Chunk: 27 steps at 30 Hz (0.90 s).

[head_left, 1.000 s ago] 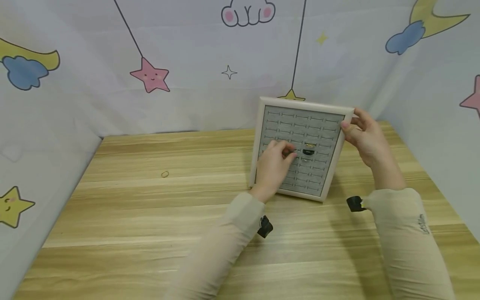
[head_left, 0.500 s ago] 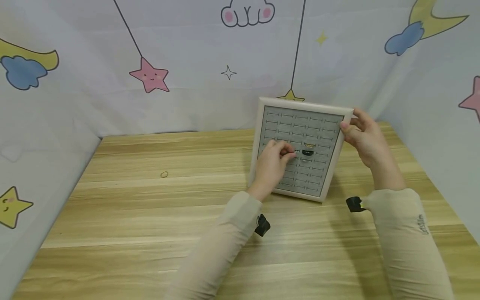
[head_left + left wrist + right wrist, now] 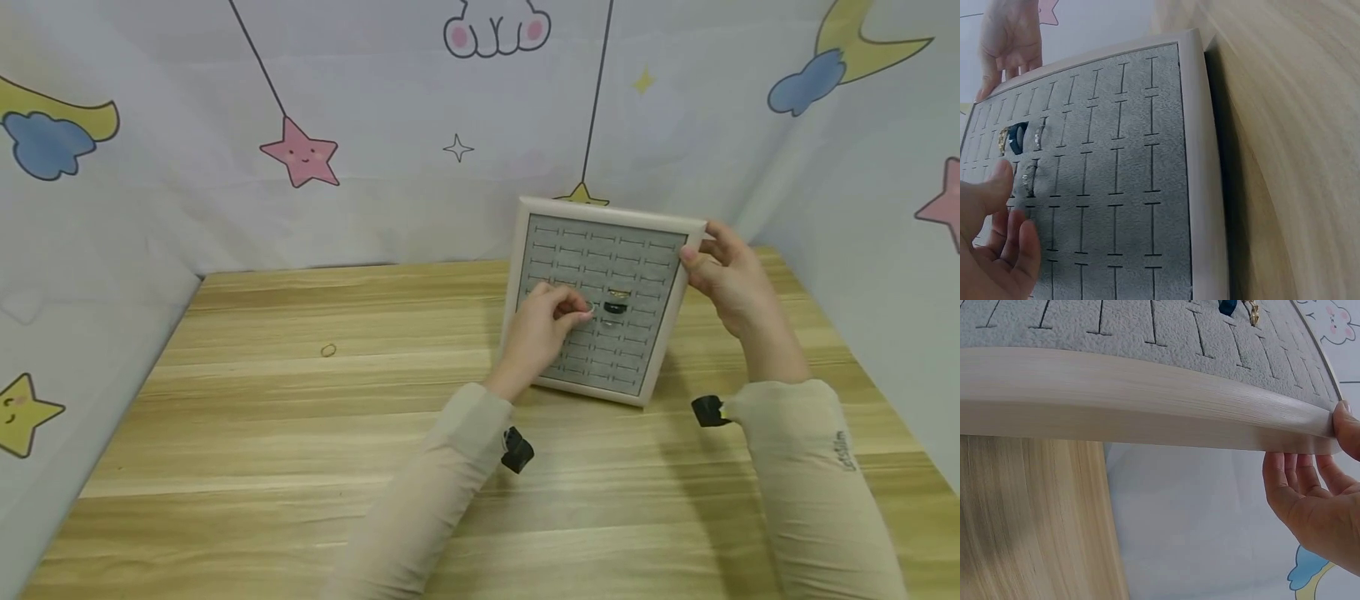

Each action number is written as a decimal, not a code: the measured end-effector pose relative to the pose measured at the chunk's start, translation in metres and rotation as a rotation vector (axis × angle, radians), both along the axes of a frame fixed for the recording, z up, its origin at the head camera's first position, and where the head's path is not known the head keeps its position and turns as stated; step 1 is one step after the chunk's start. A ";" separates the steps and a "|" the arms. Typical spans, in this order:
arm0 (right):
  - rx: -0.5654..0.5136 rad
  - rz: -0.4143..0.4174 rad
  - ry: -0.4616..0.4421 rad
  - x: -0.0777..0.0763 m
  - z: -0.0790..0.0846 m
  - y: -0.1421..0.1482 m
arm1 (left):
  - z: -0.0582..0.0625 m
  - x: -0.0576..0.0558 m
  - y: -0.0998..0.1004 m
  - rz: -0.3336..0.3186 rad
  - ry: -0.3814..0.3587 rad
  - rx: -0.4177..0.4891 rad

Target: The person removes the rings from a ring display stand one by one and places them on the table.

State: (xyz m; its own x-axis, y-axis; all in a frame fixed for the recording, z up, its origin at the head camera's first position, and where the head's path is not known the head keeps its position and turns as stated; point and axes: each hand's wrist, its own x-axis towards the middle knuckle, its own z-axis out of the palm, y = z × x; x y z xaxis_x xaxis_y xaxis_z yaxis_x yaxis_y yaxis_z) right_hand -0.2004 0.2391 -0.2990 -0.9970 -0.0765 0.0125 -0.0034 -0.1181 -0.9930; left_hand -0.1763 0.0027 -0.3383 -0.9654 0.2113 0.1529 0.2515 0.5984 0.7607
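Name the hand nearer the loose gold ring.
Left. The left hand is right of the loose ring, at the ring display; the right hand, farther right, grips its corner.

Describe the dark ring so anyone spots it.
On the wooden table, find the pale-framed grey board the right hand grips. In the head view, the dark ring sits on it between the gold ring above and a silver ring below; only it is dark.

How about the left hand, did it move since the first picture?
Yes, a little: in the head view, the left hand has shifted leftward relative to the ring display board, uncovering more of its bottom edge.
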 end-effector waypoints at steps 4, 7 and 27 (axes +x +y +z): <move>-0.006 0.001 0.010 0.000 0.000 0.001 | 0.002 0.001 -0.002 -0.033 -0.004 0.015; -0.007 0.003 0.012 0.000 0.000 0.001 | 0.003 0.001 -0.006 -0.041 0.006 0.076; 0.005 -0.001 0.006 0.000 0.000 0.000 | -0.003 -0.010 -0.113 0.226 -0.085 0.160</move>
State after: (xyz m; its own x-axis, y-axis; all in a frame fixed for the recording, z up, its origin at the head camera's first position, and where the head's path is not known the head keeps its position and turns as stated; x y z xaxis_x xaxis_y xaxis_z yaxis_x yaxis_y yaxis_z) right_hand -0.2008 0.2388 -0.2995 -0.9970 -0.0755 0.0184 -0.0097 -0.1133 -0.9935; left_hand -0.1867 -0.1101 -0.3410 -0.9961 -0.0305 0.0830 0.0565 0.5030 0.8624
